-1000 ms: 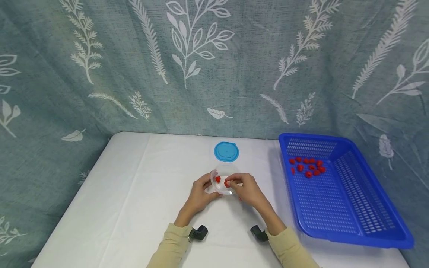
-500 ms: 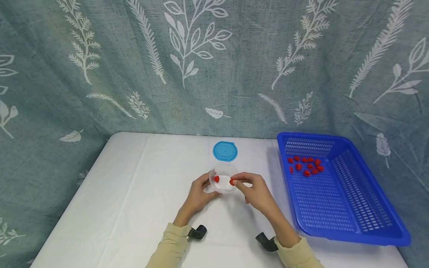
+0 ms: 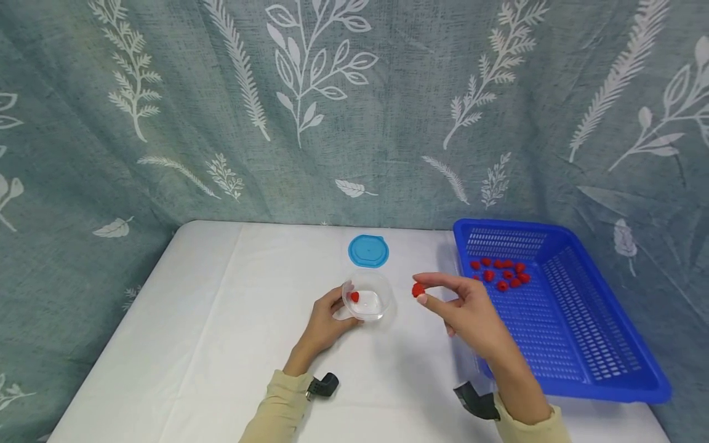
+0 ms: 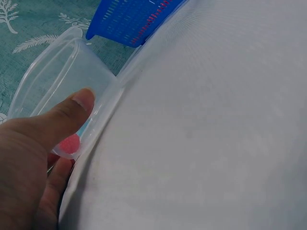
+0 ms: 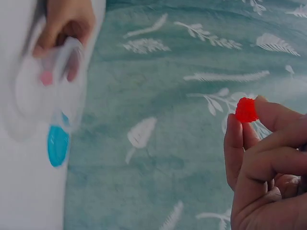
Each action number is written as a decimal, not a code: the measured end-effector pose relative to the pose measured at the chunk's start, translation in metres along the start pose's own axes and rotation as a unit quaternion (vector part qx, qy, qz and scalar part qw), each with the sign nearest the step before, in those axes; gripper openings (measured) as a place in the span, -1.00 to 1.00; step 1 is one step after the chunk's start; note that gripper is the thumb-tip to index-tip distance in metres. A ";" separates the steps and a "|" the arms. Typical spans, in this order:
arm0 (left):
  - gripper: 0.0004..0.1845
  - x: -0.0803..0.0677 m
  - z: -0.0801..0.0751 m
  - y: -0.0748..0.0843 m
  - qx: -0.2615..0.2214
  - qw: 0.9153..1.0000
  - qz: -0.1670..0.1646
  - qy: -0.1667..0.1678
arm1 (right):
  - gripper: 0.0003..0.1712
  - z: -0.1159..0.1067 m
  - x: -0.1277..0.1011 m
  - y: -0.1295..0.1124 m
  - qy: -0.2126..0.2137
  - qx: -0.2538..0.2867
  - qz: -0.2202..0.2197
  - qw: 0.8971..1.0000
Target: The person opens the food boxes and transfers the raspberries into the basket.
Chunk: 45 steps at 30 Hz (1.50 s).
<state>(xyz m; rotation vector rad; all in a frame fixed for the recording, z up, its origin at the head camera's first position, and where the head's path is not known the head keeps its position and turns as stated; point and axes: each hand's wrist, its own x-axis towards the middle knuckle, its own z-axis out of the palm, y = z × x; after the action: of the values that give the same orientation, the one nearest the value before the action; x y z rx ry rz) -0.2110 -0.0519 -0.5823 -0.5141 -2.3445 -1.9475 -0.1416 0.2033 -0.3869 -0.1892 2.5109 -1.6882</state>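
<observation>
My right hand (image 3: pixel 468 314) pinches a red raspberry (image 3: pixel 418 290) between thumb and fingertips, above the table and to the right of the container. The same raspberry (image 5: pixel 246 110) shows close up in the right wrist view. With fingers and thumb around its left side, my left hand (image 3: pixel 325 323) holds a clear plastic container (image 3: pixel 372 301) on the table. One raspberry (image 3: pixel 354 296) lies inside it, near the left wall. In the left wrist view the thumb presses along the container's wall (image 4: pixel 72 72), and the raspberry (image 4: pixel 69 143) shows partly behind the hand.
A blue lid (image 3: pixel 368 251) lies on the white table (image 3: pixel 266 271) behind the container. On the right stands a large blue plastic basket (image 3: pixel 559 332) with several raspberries (image 3: pixel 508 275) at its far left. A patterned curtain (image 3: pixel 310 172) hangs beyond the table's back edge.
My right hand has moved out of the container and to the right, carrying the pinched raspberry towards the basket. The left hand keeps its hold on the container.
</observation>
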 end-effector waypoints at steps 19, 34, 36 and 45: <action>-0.12 0.002 0.001 -0.005 0.004 1.000 0.006 0.000 | -0.63 -0.122 0.041 0.024 0.137 -0.100 -0.057 0.984; -0.11 -0.001 -0.002 -0.005 -0.008 1.000 0.001 -0.011 | -0.53 -0.173 0.093 0.123 0.119 -0.136 -0.030 0.983; -0.11 -0.001 -0.002 -0.006 -0.008 1.000 -0.001 -0.011 | -0.53 -0.174 0.097 0.130 0.104 -0.153 -0.023 0.982; -0.18 -0.005 -0.001 0.023 -0.009 1.000 -0.013 -0.004 | -0.49 -0.176 0.107 0.146 0.062 -0.186 0.021 0.980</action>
<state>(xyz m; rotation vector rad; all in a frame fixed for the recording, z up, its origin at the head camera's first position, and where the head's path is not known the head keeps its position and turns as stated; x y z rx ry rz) -0.2001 -0.0503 -0.5620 -0.4962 -2.3506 -1.9838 -0.2811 0.4012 -0.4585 -0.0605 2.8820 -1.2349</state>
